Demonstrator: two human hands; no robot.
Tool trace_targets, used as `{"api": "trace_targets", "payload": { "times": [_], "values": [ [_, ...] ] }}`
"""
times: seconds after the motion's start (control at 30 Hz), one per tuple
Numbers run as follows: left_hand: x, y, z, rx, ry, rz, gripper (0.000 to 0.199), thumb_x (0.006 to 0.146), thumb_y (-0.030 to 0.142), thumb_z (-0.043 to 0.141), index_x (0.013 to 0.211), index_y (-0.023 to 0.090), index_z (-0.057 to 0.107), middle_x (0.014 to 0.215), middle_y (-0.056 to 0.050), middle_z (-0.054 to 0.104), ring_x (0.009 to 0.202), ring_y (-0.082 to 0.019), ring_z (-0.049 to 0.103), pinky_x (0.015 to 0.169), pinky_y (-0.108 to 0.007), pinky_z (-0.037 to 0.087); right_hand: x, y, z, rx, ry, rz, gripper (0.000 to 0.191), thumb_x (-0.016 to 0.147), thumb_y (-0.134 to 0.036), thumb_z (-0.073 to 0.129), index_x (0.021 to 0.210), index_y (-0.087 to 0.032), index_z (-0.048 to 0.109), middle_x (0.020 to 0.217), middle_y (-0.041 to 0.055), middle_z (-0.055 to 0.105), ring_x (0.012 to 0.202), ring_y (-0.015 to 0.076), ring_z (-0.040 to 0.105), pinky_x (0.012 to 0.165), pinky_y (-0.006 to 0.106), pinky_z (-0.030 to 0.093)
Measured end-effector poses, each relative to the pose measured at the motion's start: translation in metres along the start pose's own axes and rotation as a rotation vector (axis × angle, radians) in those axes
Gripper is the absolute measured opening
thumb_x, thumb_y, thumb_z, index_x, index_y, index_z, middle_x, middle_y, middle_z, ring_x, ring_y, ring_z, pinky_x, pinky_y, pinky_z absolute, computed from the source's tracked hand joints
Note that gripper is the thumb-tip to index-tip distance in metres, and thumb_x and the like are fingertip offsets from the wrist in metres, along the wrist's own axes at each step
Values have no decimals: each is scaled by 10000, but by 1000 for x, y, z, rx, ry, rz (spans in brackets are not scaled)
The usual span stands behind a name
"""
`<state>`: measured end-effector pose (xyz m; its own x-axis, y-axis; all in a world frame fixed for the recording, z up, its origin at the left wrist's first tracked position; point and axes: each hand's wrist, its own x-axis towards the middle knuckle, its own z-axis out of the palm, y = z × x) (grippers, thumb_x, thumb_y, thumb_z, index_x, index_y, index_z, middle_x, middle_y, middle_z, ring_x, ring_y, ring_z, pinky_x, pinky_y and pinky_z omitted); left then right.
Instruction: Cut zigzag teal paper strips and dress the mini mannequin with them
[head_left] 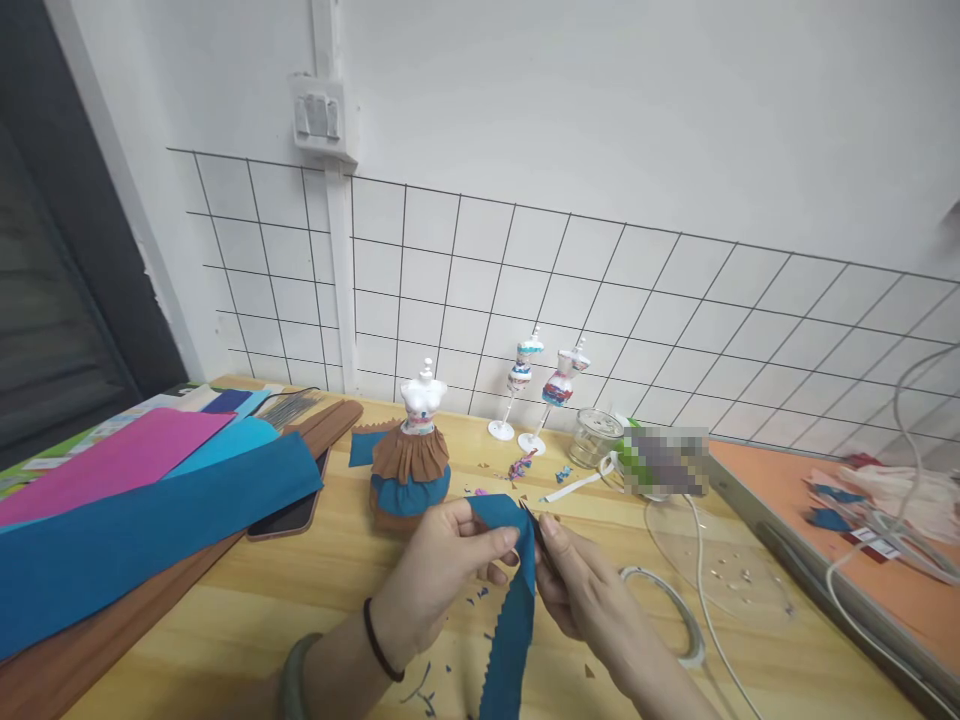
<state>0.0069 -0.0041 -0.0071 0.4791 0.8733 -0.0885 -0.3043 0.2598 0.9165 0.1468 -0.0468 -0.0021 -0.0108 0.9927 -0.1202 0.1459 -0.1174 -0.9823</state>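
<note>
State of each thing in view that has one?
Left hand: pinching blue strip
Blue strip: bent, one edge zigzagged
Right hand: gripping dark tool
Dark tool: at blue strip, mostly hidden
Front mannequin: upright, skirted
Rear mannequins: standing upright
Phone: partly covered, screen dark
White ring: lying flat

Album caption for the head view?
Left hand holds blue fabric, right hand a dark tool, near a skirted mannequin.

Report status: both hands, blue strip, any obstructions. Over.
Left hand pinching blue strip. Right hand gripping dark tool at the strip. One strip edge zigzag. Dress form beyond hands, not blocking.
</note>
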Motion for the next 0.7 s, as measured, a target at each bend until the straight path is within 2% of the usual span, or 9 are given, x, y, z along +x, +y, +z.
{"api": "trace_targets", "payload": {
  "times": [0.13, 0.33, 0.57, 0.7],
  "values": [
    [-1, -2, 1, -88, 7, -53, 205, 633, 259, 730, 746, 118, 633, 685, -19, 617, 599, -87, 532, 549, -205, 418, 1, 1, 0, 13, 7, -3, 456, 825, -592, 367, 571, -218, 309, 462, -102, 187, 399, 71, 143, 379, 221, 89],
    [0, -2, -1, -110, -2, -46, 227, 622, 276, 738, 750, 122, 632, 689, -22, 613, 613, -93, 531, 560, -209, 401, 2, 1, 0, -3, 18, 0, 470, 812, -614, 366, 565, -219, 303, 451, -99, 206, 388, 68, 163, 370, 217, 94],
    [-1, -1, -5, -81, -28, -12, 161, 684, 242, 687, 775, 119, 634, 735, -45, 631, 651, -101, 543, 582, -209, 397, 3, 2, -1, 10, 8, -10, 448, 825, -589, 374, 584, -213, 339, 443, -102, 205, 392, 66, 135, 364, 209, 77],
    [-2, 6, -4, -65, -57, 0, 134, 707, 230, 661, 772, 119, 624, 712, -49, 637, 639, -104, 552, 579, -210, 406, 2, -1, -4, 41, 6, -5, 420, 845, -569, 350, 649, -204, 417, 442, -108, 201, 383, 63, 144, 361, 199, 97]
  ]
}}
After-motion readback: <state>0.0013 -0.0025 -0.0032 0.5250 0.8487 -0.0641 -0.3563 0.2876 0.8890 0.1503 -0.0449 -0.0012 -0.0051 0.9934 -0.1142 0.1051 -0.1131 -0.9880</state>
